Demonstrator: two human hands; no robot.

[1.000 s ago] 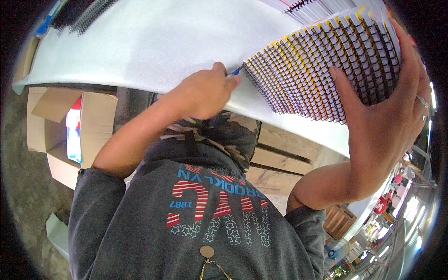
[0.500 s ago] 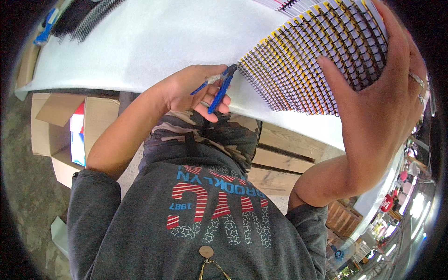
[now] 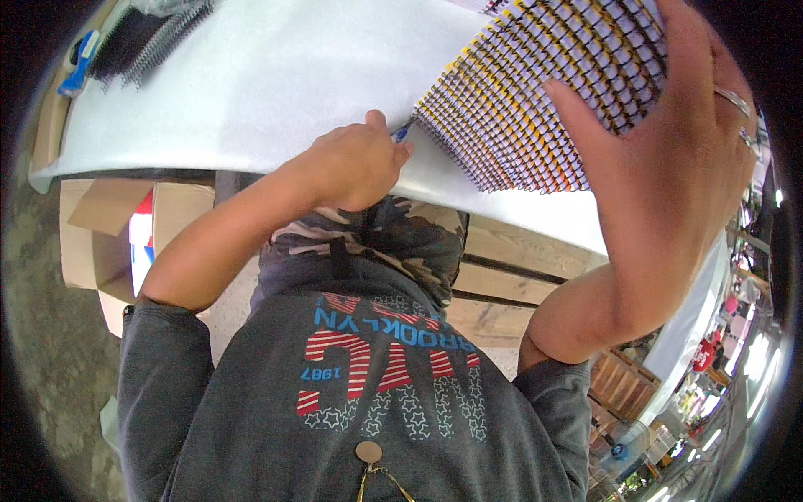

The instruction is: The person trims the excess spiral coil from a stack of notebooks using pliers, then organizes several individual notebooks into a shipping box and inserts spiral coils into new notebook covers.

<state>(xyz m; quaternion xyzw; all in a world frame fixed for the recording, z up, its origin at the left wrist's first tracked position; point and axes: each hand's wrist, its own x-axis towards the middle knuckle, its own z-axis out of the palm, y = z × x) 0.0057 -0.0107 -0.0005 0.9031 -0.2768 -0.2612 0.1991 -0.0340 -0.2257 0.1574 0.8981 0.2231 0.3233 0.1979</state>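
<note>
My left hand (image 3: 355,167) is closed around blue-handled pliers (image 3: 402,132), most of which the fingers hide. Their tip is at the lower left corner of a stack of spiral-bound books (image 3: 535,105), by the ends of the coils; whether it grips a wire is too small to tell. Rows of black wire coils run along the edges facing me, with yellow and orange showing between them. My right hand (image 3: 661,176), a ring on one finger, holds the stack's right side, thumb across the coils and fingers behind.
A white-covered table (image 3: 251,92) lies under the work. Loose black coils (image 3: 150,42) and a blue-handled tool (image 3: 79,65) lie at its far left. An open cardboard box (image 3: 100,238) stands below on the left; wooden slats (image 3: 519,259) show beneath the table's front edge.
My left hand has turned over and its fingers have closed around the pliers, which lay across the open hand before. The stack and right hand have shifted slightly left and up in view.
</note>
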